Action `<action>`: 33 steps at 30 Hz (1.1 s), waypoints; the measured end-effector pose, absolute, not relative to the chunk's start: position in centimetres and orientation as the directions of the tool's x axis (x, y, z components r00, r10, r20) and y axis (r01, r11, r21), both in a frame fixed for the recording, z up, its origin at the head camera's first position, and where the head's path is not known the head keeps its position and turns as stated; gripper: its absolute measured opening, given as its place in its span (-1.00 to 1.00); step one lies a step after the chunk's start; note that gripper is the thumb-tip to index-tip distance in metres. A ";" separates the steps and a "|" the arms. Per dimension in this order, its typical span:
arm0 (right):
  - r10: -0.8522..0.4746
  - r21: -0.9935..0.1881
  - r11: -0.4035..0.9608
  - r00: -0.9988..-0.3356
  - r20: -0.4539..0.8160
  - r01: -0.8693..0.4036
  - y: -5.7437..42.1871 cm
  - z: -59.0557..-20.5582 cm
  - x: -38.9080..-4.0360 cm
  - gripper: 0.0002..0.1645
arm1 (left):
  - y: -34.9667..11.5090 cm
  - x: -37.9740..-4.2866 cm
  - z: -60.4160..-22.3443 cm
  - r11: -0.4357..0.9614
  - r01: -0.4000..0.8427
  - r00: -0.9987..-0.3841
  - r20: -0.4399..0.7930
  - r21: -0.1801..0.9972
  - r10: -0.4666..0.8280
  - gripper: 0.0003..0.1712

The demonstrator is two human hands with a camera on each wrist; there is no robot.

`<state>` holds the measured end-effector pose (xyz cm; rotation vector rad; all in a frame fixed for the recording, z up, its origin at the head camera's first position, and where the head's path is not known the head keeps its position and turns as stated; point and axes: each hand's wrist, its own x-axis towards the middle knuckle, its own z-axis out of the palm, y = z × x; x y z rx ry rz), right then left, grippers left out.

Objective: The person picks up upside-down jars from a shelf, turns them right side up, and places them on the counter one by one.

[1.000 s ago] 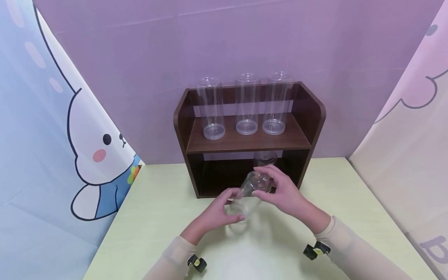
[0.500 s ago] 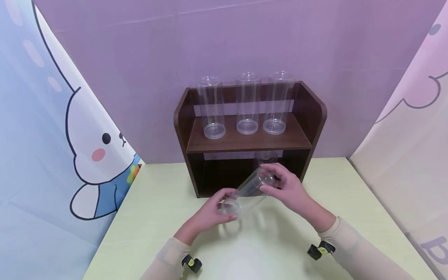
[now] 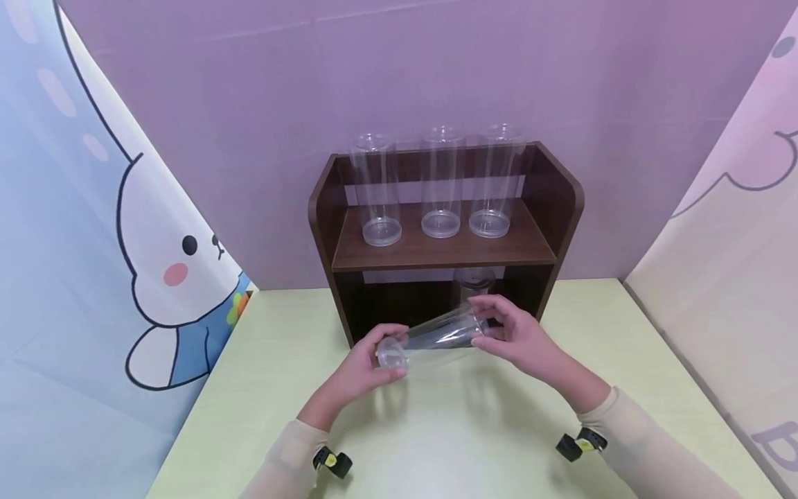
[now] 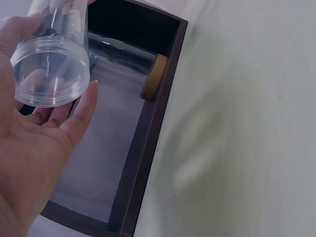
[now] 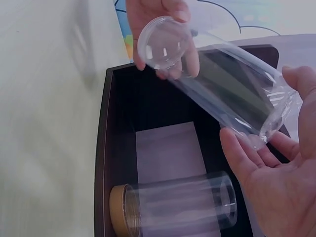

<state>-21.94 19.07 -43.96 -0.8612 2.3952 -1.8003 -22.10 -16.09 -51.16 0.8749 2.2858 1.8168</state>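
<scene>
Both hands hold one clear plastic jar (image 3: 439, 335) in front of the shelf, tipped close to level with its right end slightly higher. My left hand (image 3: 354, 371) grips the ringed end, thumb and fingers on either side. Around the other end curl the thumb and fingers of my right hand (image 3: 524, 344). The left wrist view shows the jar's ridged rim (image 4: 52, 71) facing the camera. Nothing shows through the jar's see-through wall.
A dark brown two-tier shelf (image 3: 442, 265) stands on the pale table (image 3: 287, 319). Three tall clear jars (image 3: 382, 232) stand on its upper tier. In the lower tier is another clear jar (image 5: 177, 200) with a tan lid (image 5: 118, 210) at its bottom end.
The jar has swung from a steep tilt to nearly level. My left hand has moved left and slightly up with its end, while my right hand has shifted a little right.
</scene>
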 end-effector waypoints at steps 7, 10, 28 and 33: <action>-0.486 -0.916 0.207 -0.848 0.209 -0.344 19.7 -44.5 -21.8 -0.19 | -16.5 -22.1 -50.4 0.023 0.368 -0.828 0.316 0.930 0.464 -0.22; -0.507 -0.922 0.211 -0.842 0.182 -0.326 19.8 -44.8 -21.7 -0.15 | -16.6 -22.1 -49.9 -0.006 0.353 -0.832 0.317 0.935 0.455 -0.24; -0.562 -0.890 0.224 -0.799 0.216 -0.398 19.5 -46.8 -21.8 -0.20 | -16.5 -22.4 -49.2 -0.191 0.385 -0.807 0.430 0.903 0.405 -0.22; -0.564 -0.886 0.227 -0.796 0.218 -0.404 19.3 -47.1 -21.8 -0.20 | -16.4 -22.3 -49.0 -0.213 0.383 -0.809 0.438 0.899 0.391 -0.20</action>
